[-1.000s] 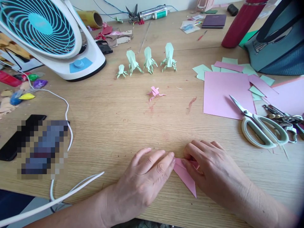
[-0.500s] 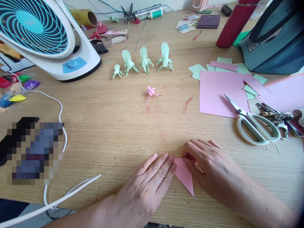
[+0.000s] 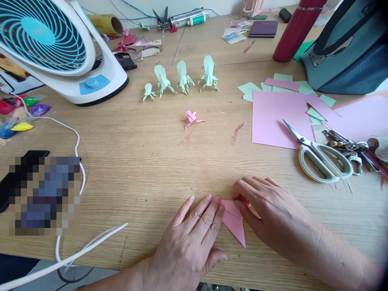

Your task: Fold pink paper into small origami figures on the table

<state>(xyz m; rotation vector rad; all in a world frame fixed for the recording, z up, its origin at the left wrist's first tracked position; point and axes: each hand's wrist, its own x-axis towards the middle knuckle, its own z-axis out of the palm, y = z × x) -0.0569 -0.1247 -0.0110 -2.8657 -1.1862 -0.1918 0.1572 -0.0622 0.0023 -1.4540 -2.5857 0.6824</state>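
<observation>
A folded pink paper, pointed toward me, lies on the wooden table near its front edge. My left hand lies flat with its fingers stretched out, the fingertips touching the paper's left edge. My right hand has its fingers curled over the paper's top right corner, pinching and pressing it down. Part of the paper is hidden under my right hand.
Several green origami figures and a small pink one stand mid-table. Pink sheets, green scraps and scissors lie at the right by a bag and red bottle. A fan, white cable and phone are left.
My left hand's fingers have straightened and slid a little down along the paper's left edge. My right hand has stayed on the paper's top corner. The camera shifted slightly.
</observation>
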